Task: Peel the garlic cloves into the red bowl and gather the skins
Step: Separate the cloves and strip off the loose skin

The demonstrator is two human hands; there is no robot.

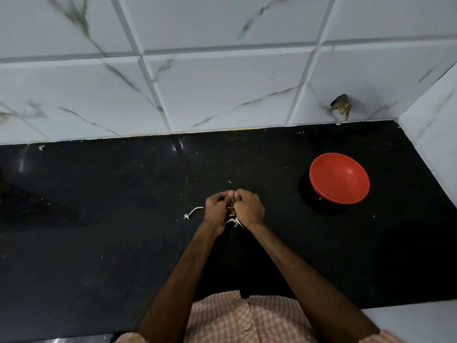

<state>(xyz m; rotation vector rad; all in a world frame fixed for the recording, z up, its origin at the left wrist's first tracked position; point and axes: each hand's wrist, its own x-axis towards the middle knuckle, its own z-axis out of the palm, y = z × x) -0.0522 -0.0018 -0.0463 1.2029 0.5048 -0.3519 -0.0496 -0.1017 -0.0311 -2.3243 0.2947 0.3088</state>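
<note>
both hands are over the middle of the black table [118, 194], well clear of its back edge. the left hand [217, 206] and right hand [249, 207] are curled, thumbs touching. each grip is narrow and pinched on a small item between the fingertips, judged to be a garlic clove. the clove itself is almost wholly hidden.

loose skins [232, 221] lie on the table directly under the wrists. a pale stalk piece [194, 211] lies just left of the left hand. small white flecks are scattered across the surface.

the red bowl [339, 178] stands toward the right end of the table, well apart from the hands. no clove shows inside it.

handling, as judgement: a clove is small, firm and light, and slippery once bare. it is best held by its sides, with the skin started at the root end. the skins are papery, weightless and clingy. they are better swept together than picked up singly.
</note>
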